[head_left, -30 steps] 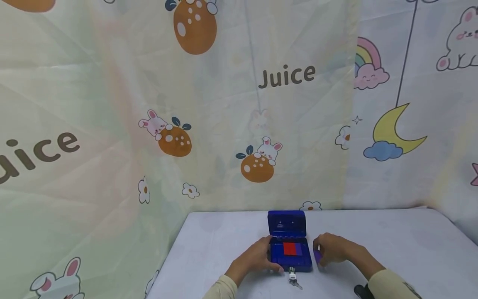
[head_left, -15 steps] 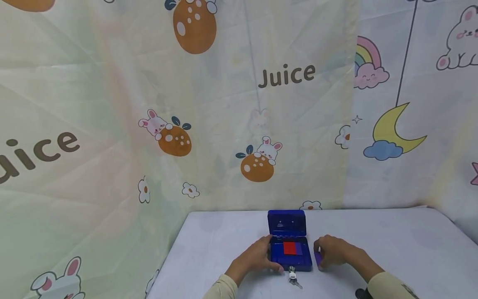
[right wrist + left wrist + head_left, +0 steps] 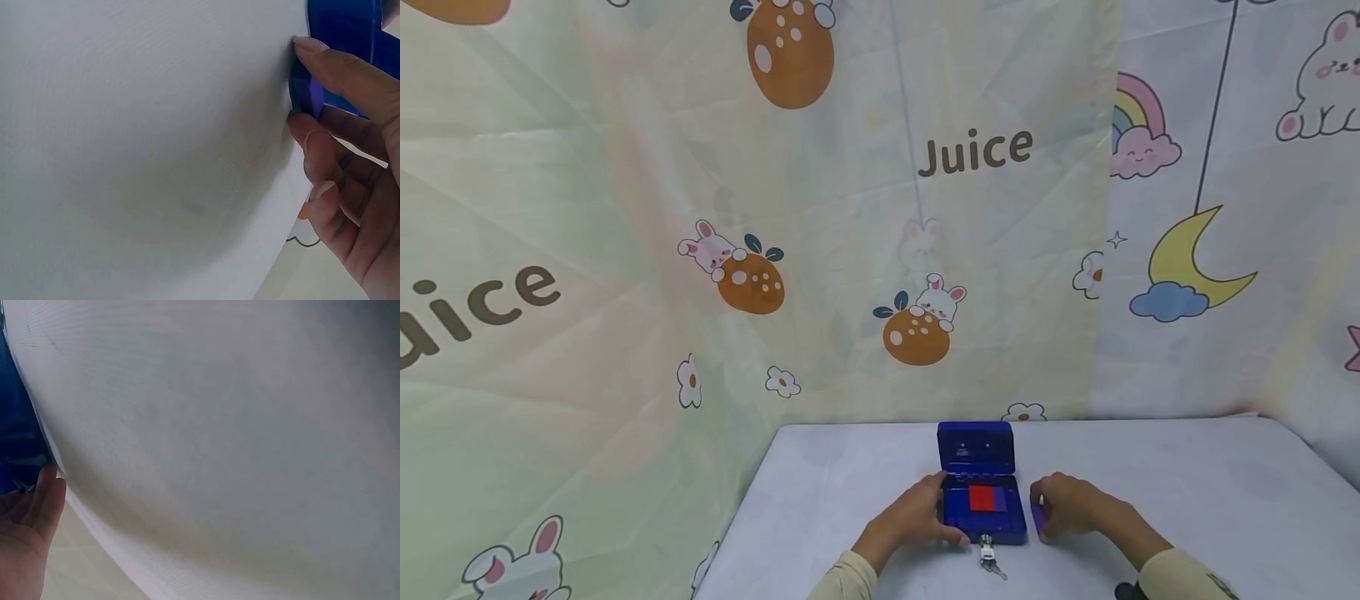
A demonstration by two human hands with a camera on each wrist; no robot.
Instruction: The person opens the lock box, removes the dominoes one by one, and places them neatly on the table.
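Note:
A blue metal cash box (image 3: 985, 527) stands on the table with its lid (image 3: 976, 448) raised. Inside lie a red square piece (image 3: 981, 498) and a purple piece (image 3: 1000, 499) side by side. My left hand (image 3: 912, 512) rests along the box's left side, thumb near the front corner and fingers toward the hinge. The left wrist view shows those fingers (image 3: 47, 500) extended against the blue wall. Just right of the box, my right hand (image 3: 1070, 500) pinches a flat purple piece (image 3: 306, 94) between thumb and fingertips, close over the table.
Keys (image 3: 992, 567) hang from the lock at the box's front. Something black (image 3: 1127, 591) shows beside the right sleeve. The white-covered table (image 3: 1195, 483) ends at a printed curtain (image 3: 850, 208) behind and on the left.
My right hand, with the purple piece, has shifted very slightly nearer. The left hand and the box stay where they are.

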